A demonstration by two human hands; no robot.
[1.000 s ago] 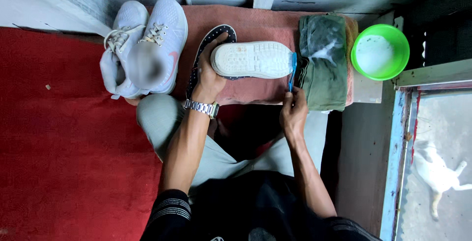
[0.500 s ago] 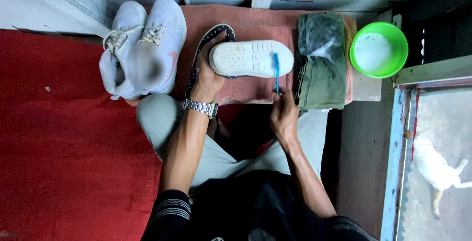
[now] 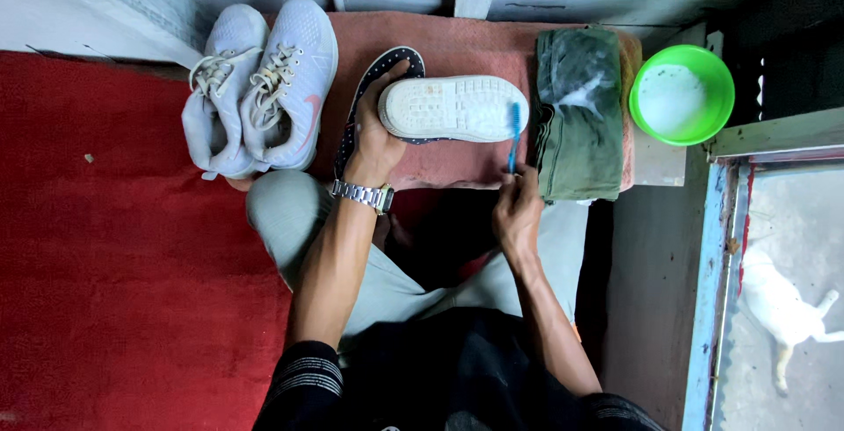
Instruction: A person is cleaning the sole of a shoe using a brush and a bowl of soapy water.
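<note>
Two hands work: the left hand [image 3: 374, 145] grips a white-soled shoe [image 3: 454, 108] sole-up on the pink mat [image 3: 457, 40], while the right hand [image 3: 517, 211] pinches a blue toothbrush [image 3: 514, 135] against its right end. Short, firm strokes along the tread grooves, with the shoe pinned steady, would probably clean best.

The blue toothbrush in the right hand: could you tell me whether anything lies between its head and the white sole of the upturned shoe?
Nothing visible does. The toothbrush, held by the right hand, rests its head directly on the shoe sole, which the left hand steadies.
</note>
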